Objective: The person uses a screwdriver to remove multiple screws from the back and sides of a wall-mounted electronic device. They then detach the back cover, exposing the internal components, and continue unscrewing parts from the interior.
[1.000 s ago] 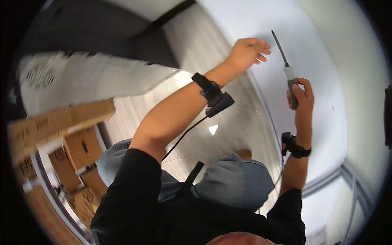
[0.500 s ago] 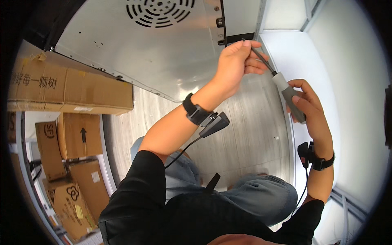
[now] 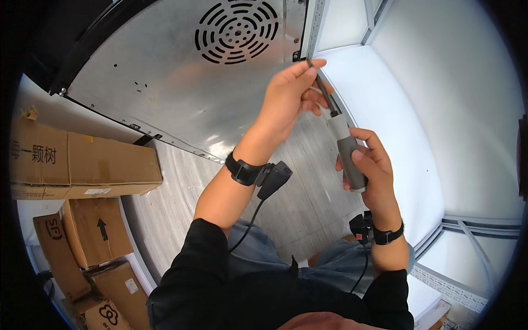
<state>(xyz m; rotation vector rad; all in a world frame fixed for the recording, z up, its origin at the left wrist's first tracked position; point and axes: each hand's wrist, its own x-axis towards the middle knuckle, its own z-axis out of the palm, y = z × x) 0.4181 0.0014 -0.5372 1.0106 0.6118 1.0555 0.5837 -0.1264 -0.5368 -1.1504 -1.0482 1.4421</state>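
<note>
My two hands share a screwdriver (image 3: 350, 159) with a thick two-tone grey handle and a dark slim shaft. My right hand (image 3: 377, 170) wraps its fingers round the handle. My left hand (image 3: 289, 99) pinches the shaft near its tip between thumb and forefinger, the other fingers loosely curled; the very end of the tip is hard to make out. Just beyond my left hand stands a large silver metal panel (image 3: 170, 77) with a round slotted vent (image 3: 238, 31) and screws along its edges.
Cardboard boxes lie at the left, a long one (image 3: 110, 165) above an arrow-marked one (image 3: 99, 231). White shelf surface (image 3: 396, 121) and a pale wall run along the right, with metal framing (image 3: 456, 225). Black wrist straps (image 3: 247, 171) with cabled devices sit on both wrists.
The view has shifted, and the panel shows lower and farther right. Both hands have moved left with the screwdriver, which now points more straight away from me. The grip looks unchanged.
</note>
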